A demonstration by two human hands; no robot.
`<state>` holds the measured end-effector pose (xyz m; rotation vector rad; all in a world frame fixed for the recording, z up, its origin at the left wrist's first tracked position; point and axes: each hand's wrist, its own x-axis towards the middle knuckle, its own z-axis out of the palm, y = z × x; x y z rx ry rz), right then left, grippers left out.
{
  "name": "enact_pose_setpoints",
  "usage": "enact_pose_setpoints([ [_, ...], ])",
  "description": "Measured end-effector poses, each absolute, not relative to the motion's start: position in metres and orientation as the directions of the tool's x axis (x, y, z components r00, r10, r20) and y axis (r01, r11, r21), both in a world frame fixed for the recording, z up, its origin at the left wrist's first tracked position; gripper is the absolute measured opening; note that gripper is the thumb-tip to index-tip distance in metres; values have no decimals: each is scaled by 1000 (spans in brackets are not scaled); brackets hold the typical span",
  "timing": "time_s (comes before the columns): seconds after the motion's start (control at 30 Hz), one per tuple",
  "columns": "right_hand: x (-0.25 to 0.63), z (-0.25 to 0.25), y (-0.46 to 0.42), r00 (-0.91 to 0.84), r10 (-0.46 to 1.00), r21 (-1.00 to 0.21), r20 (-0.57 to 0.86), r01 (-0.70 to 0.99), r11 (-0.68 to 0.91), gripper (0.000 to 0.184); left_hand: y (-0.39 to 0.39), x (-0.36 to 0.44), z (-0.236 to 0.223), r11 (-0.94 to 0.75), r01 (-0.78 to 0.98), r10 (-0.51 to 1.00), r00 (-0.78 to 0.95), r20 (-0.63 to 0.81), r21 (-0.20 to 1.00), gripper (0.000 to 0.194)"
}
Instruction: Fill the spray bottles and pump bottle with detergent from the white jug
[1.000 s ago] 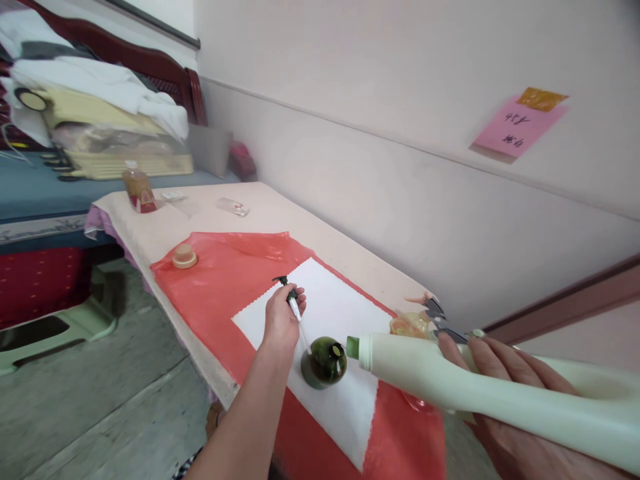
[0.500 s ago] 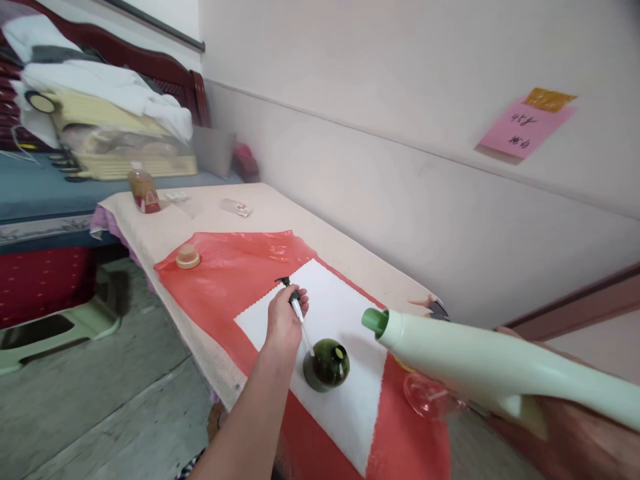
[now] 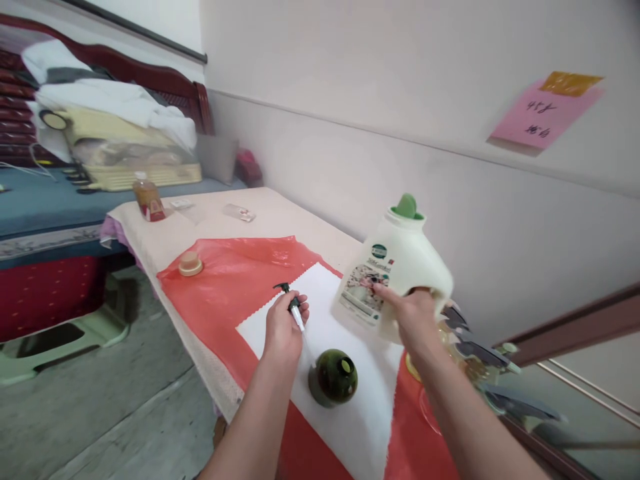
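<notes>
My left hand [image 3: 286, 321] is closed around a black pump dispenser head [image 3: 294, 303], its clear dip tube slanting down behind the green bottle. That dark green round bottle [image 3: 334, 379] stands with its neck uncovered on a white cloth [image 3: 320, 313]. My right hand [image 3: 413, 310] grips the handle of a large pale green detergent jug [image 3: 400, 250], which is nearly upright with a slight tilt. A green pour spout [image 3: 407, 205] shows at its uncapped mouth. The jug's base is over the far right part of the cloth; whether it touches is unclear.
A red plastic sheet [image 3: 225, 280] lies under the cloth, with a beige cap [image 3: 191, 263] on it. An amber bottle [image 3: 149, 198] stands at the table's far end. Several spray bottles [image 3: 483, 357] crowd the right edge, by the wall. A pale stool [image 3: 65, 347] is at left.
The jug has swung from lying sideways with its mouth near the green bottle to nearly upright farther back, carried by my right hand. My left hand keeps the pump in place.
</notes>
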<state>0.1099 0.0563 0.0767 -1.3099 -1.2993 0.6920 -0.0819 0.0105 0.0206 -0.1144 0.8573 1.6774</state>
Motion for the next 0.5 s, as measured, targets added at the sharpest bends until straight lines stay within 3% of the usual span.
enact_pose_setpoints([
  [0.13, 100, 9, 70, 312, 924, -953, 220, 270, 136, 71, 13, -82, 19, -50, -881, 806, -314, -501, 471, 4],
  [0.27, 108, -26, 66, 359, 917, -942, 176, 332, 50, 81, 16, -80, 17, -44, -882, 812, -305, -497, 469, 5],
  [0.4, 116, -16, 26, 303, 950, -931, 70, 362, -47, 80, 17, -78, 18, -61, -879, 807, -322, -494, 473, 5],
  [0.5, 115, 27, -34, 157, 988, -943, -6, 327, -58, 65, 16, -75, 19, -58, -872, 812, -325, -485, 486, 6],
])
